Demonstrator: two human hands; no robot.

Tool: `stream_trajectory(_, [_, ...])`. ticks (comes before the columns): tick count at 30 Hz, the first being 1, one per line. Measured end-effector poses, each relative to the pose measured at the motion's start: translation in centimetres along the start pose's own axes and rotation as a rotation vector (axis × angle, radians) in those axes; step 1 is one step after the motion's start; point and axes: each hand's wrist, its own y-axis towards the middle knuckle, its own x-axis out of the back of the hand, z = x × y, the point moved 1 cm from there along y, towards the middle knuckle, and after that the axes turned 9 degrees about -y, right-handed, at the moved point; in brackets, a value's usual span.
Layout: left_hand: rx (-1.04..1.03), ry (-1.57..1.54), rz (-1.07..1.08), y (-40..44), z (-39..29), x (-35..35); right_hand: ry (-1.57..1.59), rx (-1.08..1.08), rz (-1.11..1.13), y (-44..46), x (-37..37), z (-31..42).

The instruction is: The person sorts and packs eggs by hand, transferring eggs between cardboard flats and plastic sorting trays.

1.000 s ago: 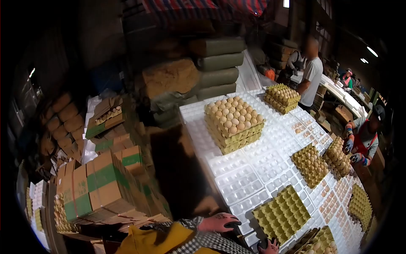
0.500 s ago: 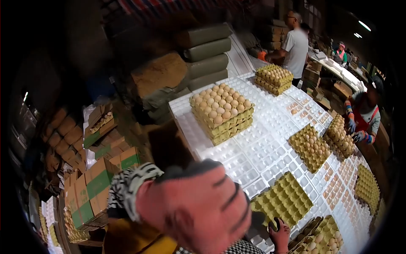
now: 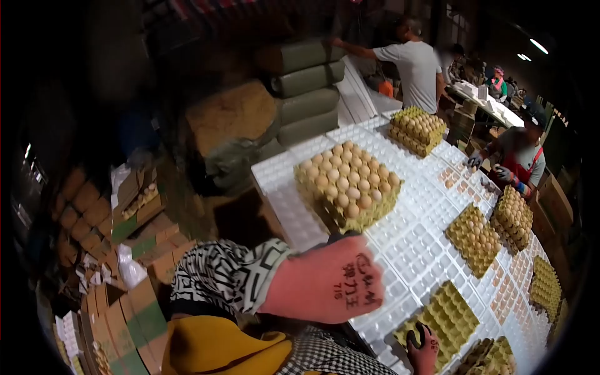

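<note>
My left hand (image 3: 325,281), in a pink glove with black print, reaches from a patterned sleeve toward a stack of yellow egg trays (image 3: 369,215) full of pale brown eggs. Its back faces me and the fingers curl out of sight, so I cannot tell whether it touches the stack. Lower right, my right hand (image 3: 426,351), gloved in pink with dark fingertips, lies over the near edge of an egg tray without eggs (image 3: 453,306). Thumb and fingers are apart there, with no egg visible between them. Partly filled trays (image 3: 490,356) sit below it.
White moulded trays (image 3: 400,240) cover the table. More egg trays (image 3: 473,240) stand along its right side, by a co-worker in a red apron (image 3: 522,165). A person in a grey shirt (image 3: 419,75) stands behind. Wrapped bales (image 3: 306,100) and cartons (image 3: 134,325) lie left.
My left hand has moved away from the camera toward the egg stack. My right hand has shifted slightly over the tray. The view has turned, and the person behind has stretched out an arm.
</note>
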Motion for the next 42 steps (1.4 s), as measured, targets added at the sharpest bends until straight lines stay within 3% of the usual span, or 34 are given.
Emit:
stream_trajectory(1, [-0.017,0.019,0.081,-2.0,2.0,-2.3,-0.037,0.059,0.081,0.8,-0.9,0.4])
stream_trajectory(2, [-0.036,0.036,0.163,-4.0,4.1,-4.6,0.113,-0.272,0.183,2.0,0.1,4.5])
stream_trajectory(3, [-0.023,-0.191,0.23,-5.9,6.6,-6.7,-0.102,-0.082,-0.096,2.6,-1.1,5.9])
stream_trajectory(5, [-0.058,-0.316,0.01,-10.6,11.1,-12.9,0.085,-0.482,0.138,5.0,-2.0,10.5])
stream_trajectory(6, [-0.076,-0.384,-0.097,-12.4,13.0,-14.8,-0.096,-0.284,-0.041,6.2,-1.5,14.0])
stream_trajectory(7, [0.017,-0.396,0.191,-13.3,14.4,-15.7,-0.064,-0.26,-0.022,7.7,-0.9,16.9])
stream_trajectory(9, [0.027,-0.575,-0.103,-16.1,16.8,-20.5,0.0,-0.163,-0.032,9.7,-2.3,19.1])
stream_trajectory(13, [0.115,-0.765,0.137,-19.0,18.2,-24.6,-0.091,-0.179,-0.023,12.7,-2.7,22.8])
stream_trajectory(20, [0.096,-1.02,0.253,-22.3,17.1,-28.2,-0.116,-0.138,-0.1,15.9,-2.6,23.6])
stream_trajectory(25, [0.06,-0.986,0.118,-22.5,18.0,-28.8,-0.104,-0.166,-0.114,16.4,-3.3,23.7])
stream_trajectory(30, [0.116,-0.985,0.293,-20.4,18.9,-26.8,-0.092,-0.238,-0.093,14.8,-3.7,22.6])
stream_trajectory(38, [0.05,-1.056,0.246,-20.7,19.2,-29.7,-0.115,-0.4,0.008,14.1,-3.8,25.1])
stream_trajectory(40, [0.052,-1.033,0.353,-20.3,19.3,-28.8,-0.079,-0.34,-0.015,14.2,-5.0,24.0])
stream_trajectory(42, [0.05,-1.03,0.272,-20.6,19.2,-28.8,-0.087,-0.31,-0.025,14.6,-5.6,23.1])
